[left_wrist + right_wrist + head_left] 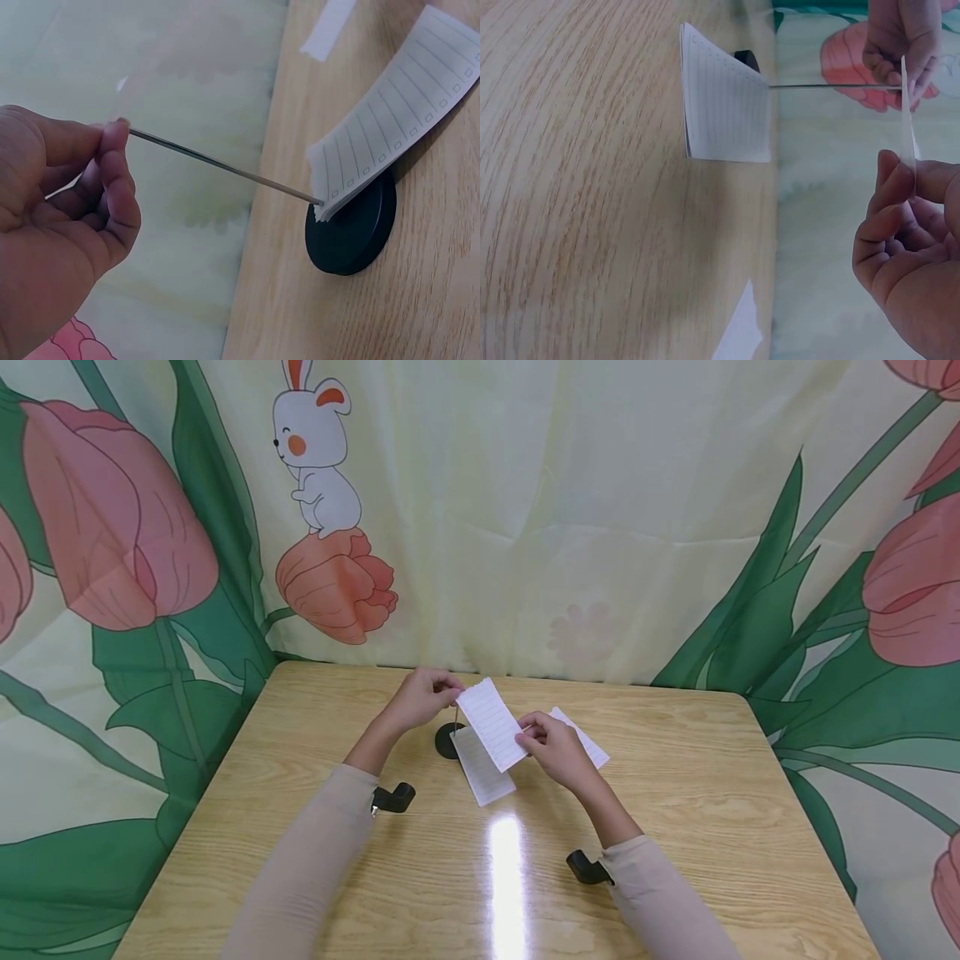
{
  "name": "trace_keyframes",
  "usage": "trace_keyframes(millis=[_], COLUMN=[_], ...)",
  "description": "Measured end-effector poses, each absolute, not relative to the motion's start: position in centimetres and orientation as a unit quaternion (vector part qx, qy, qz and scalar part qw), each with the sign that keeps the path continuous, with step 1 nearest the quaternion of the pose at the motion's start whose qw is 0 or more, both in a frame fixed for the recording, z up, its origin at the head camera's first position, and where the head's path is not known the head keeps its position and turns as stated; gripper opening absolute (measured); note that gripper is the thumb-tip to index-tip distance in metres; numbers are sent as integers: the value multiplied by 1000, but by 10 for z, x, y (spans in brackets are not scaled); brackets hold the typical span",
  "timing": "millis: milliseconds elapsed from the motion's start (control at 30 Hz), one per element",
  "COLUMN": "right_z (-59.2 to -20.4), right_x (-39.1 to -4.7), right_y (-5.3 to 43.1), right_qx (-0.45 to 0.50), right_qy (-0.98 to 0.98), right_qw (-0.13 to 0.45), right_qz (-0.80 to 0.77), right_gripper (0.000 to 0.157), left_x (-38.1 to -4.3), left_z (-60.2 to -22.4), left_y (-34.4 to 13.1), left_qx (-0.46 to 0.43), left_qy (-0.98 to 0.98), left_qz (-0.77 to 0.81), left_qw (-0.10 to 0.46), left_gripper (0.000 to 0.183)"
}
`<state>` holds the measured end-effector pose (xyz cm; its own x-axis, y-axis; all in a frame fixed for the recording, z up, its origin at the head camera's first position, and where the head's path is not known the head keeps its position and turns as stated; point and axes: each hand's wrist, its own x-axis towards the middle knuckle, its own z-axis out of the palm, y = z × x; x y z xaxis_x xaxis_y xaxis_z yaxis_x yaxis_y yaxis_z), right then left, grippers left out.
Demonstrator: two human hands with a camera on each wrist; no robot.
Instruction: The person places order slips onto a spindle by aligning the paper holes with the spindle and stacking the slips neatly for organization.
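A bill spike has a round black base (446, 741) and a thin metal rod (225, 166). Several lined paper slips (727, 105) are threaded low on the rod, close to the base. My left hand (423, 700) pinches at the top end of the rod with thumb and fingertips. Between thumb and fingers, my right hand (553, 746) holds a single lined slip (491, 724) by its lower right edge. That slip's upper corner overlaps the left fingertips and the rod's tip in the right wrist view.
Another white slip (588, 742) lies on the wooden table (675, 777), partly behind the right hand. A printed curtain (600, 527) hangs along the table's back edge. Black wrist mounts (393, 798) stick out from both sleeves.
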<state>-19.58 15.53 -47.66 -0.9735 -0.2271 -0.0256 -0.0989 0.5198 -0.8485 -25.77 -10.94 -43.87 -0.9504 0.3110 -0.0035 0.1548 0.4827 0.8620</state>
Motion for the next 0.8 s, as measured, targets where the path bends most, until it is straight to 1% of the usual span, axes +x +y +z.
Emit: trace_keyframes(millis=[433, 800], right_z=[-476, -481], right_x=[-197, -199], right_y=[154, 156], right_qx=[-102, -96], right_qy=[867, 869], right_qw=[59, 62], right_qz=[-483, -481], right_gripper=[19, 18], left_x=[-259, -260], left_z=[-442, -445], left_y=[-109, -110], left_qx=[125, 132], left_qy=[839, 841], left_qz=[522, 517], left_qw=[94, 87], left_gripper=[16, 14])
